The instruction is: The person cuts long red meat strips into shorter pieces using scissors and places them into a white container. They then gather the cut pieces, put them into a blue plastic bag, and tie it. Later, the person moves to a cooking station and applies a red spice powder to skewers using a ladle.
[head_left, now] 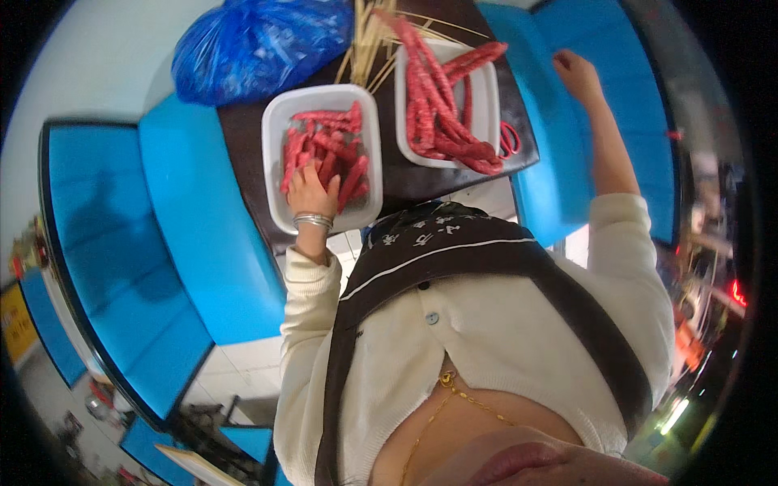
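My left hand (pixel 310 194) reaches into a white plastic tub (pixel 271 146) and rests on short pieces of red sausage (pixel 336 150). Its fingers touch the pieces, with the thumb apart from them. My right hand (pixel 577 73) is raised out to the right, beyond the table edge and over a blue seat. The fingers are curled in, and nothing shows in them. Nearest to it stands a second white tub (pixel 403 134), holding long red sausages (pixel 438 105), some hanging over its rim. Red-handled scissors (pixel 509 140) lie beside this tub, partly hidden.
Both tubs stand on a dark brown table (pixel 243 138). A full blue plastic bag (pixel 259 53) sits at the back left. Thin wooden skewers (pixel 369 49) lie behind the tubs. Blue padded benches (pixel 203 219) flank the table on both sides.
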Action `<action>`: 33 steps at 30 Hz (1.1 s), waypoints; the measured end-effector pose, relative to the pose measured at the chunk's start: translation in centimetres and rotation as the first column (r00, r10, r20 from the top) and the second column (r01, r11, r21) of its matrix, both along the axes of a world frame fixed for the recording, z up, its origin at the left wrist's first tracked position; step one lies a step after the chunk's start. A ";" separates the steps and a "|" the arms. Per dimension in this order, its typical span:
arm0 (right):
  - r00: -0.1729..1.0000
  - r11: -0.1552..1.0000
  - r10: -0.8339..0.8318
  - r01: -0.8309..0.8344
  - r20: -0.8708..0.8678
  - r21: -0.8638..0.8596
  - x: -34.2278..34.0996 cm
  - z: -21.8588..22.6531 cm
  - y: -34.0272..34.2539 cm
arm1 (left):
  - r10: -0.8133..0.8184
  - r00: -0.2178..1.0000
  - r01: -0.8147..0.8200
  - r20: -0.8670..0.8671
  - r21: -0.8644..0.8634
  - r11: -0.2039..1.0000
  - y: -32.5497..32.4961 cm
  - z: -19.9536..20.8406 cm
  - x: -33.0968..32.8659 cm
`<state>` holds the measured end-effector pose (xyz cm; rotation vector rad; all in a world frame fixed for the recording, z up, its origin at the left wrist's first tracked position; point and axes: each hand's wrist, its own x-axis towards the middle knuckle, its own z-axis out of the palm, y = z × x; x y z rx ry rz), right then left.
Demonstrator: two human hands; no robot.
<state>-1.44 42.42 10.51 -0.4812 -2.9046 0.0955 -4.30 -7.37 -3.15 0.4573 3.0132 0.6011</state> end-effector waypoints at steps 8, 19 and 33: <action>0.885 0.896 -0.102 0.280 0.453 -0.344 11.9 -16.7 0.6 | -0.455 0.842 0.225 0.290 0.578 0.785 15.2 -0.7 -0.9; 0.971 0.815 -0.128 -0.013 -0.202 -0.579 6.9 -17.3 -0.2 | -0.168 0.959 0.032 0.230 0.500 0.865 20.4 -0.8 -4.1; 0.902 0.663 0.332 -0.431 -0.275 -0.612 -23.5 -4.2 -21.1 | 0.241 0.956 -0.200 -0.168 0.230 0.952 -8.9 9.6 -28.6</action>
